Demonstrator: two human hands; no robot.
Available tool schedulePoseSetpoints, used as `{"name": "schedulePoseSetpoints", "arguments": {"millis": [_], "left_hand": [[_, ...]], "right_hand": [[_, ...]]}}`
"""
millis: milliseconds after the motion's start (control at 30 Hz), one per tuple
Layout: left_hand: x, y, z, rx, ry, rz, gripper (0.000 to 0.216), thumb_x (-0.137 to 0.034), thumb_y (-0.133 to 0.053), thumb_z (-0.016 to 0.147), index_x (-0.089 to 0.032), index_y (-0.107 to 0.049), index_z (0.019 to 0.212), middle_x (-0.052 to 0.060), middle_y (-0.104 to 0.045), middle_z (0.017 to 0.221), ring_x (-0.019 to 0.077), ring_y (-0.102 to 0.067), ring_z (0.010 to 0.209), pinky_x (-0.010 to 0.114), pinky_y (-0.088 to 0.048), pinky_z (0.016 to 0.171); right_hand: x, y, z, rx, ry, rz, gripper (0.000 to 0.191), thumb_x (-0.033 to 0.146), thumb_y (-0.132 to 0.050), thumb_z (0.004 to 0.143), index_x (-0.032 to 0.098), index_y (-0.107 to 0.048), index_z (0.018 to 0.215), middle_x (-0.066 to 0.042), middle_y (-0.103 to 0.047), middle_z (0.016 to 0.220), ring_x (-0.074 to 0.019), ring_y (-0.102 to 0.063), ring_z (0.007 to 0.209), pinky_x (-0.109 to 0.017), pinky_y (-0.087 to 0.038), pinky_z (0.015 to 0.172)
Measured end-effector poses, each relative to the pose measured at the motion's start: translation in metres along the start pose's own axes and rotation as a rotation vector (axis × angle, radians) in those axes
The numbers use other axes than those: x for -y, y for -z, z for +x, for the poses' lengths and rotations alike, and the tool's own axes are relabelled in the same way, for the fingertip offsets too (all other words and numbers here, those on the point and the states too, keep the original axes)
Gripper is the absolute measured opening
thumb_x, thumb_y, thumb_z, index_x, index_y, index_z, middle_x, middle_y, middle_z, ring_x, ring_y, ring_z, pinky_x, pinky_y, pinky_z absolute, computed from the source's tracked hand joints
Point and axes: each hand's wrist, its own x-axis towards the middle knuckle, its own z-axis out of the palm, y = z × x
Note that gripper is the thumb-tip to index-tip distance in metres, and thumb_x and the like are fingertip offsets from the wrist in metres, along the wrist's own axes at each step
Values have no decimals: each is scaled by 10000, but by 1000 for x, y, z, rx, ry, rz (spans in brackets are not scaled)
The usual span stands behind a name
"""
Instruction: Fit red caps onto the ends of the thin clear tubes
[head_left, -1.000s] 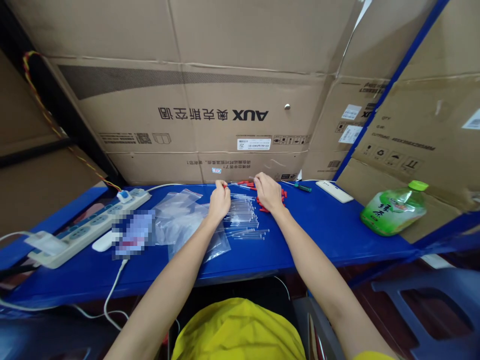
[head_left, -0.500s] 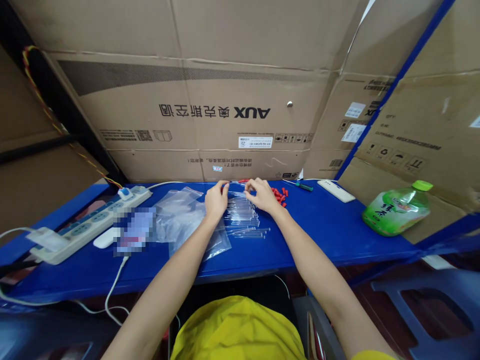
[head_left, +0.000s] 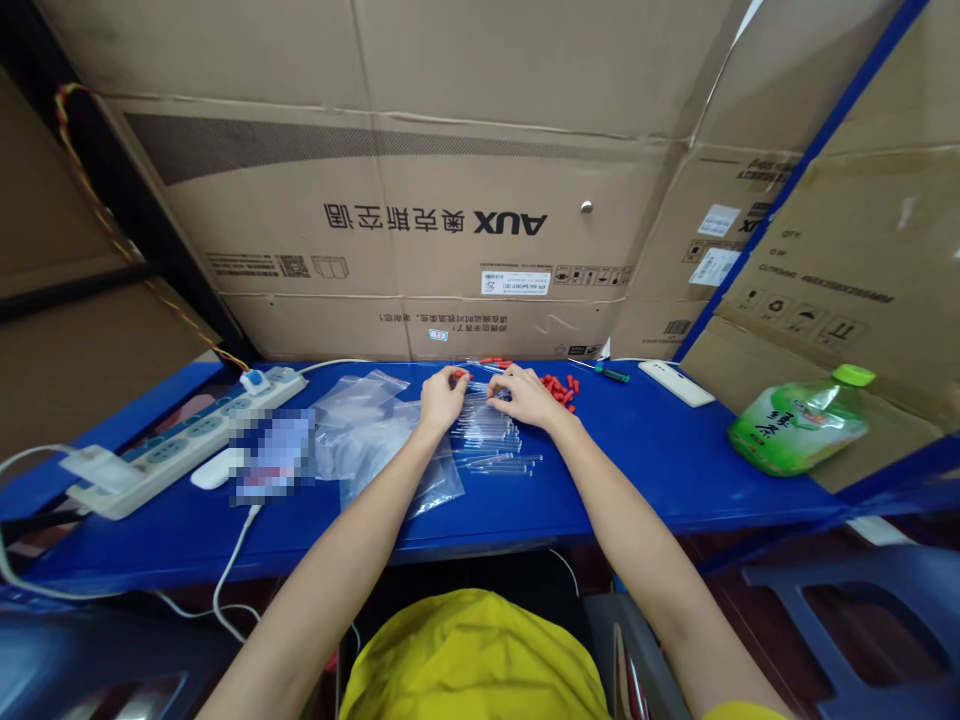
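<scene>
My left hand is closed in a pinch, with a small red cap showing at its fingertips. Just to its right, my right hand bends its thumb and fingers together over the clear thin tubes; what they hold, if anything, is too small to make out. Those tubes lie side by side in a rough row, a few askew at the near end. Beyond my hands lie several red-capped pieces. Loose red caps are heaped right of my right hand.
Clear plastic bags lie left of the tubes. Further left are a blurred phone-like object and a power strip. A screwdriver, a white flat bar and a green bottle sit to the right. Cardboard walls the back.
My right hand has come down and nearer over the tubes. A red cap now shows at my left fingertips, and the red-capped pieces behind are more exposed. The view has shifted slightly.
</scene>
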Motion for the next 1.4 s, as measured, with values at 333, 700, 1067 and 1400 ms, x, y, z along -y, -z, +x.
{"name": "schedulePoseSetpoints", "arguments": {"millis": [333, 700, 1067, 1400], "left_hand": [[-9, -4, -10, 232, -308, 142, 475, -490, -454, 1085, -206, -741, 835, 44, -764, 813, 200, -658, 761, 294, -436, 730], [-9, -4, -14, 251, -333, 259, 258, -463, -681, 985, -233, -779, 1048, 67, -793, 1026, 265, -684, 994, 365, -500, 901], [-5, -4, -12, 317, -355, 374, 183, -314, -647, 984, -268, -824, 990, 87, -762, 1087, 285, -625, 1042, 411, -489, 970], [-5, -8, -15, 228, -314, 355, 329, -386, -529, 1062, -231, -807, 980, 111, -751, 1075, 298, -635, 1061, 414, -484, 957]], "right_hand": [[5, 2, 3, -150, 67, 26, 213, 243, -619, 1023, 244, -727, 1207, -78, -755, 1238, -257, -601, 1170, -379, -436, 992], [-46, 31, -11, -439, -409, -103, 362, 426, -503, 1085, 234, -748, 1270, -118, -779, 1132, -298, -616, 1120, -394, -443, 983], [-78, 32, -32, -492, -893, -164, 309, 384, -543, 1009, 224, -778, 1132, -160, -760, 1176, -344, -576, 1196, -456, -475, 977], [-59, 35, -18, -551, -769, -238, 351, 382, -492, 997, 190, -786, 1018, -193, -754, 1115, -354, -562, 1151, -500, -467, 999]]}}
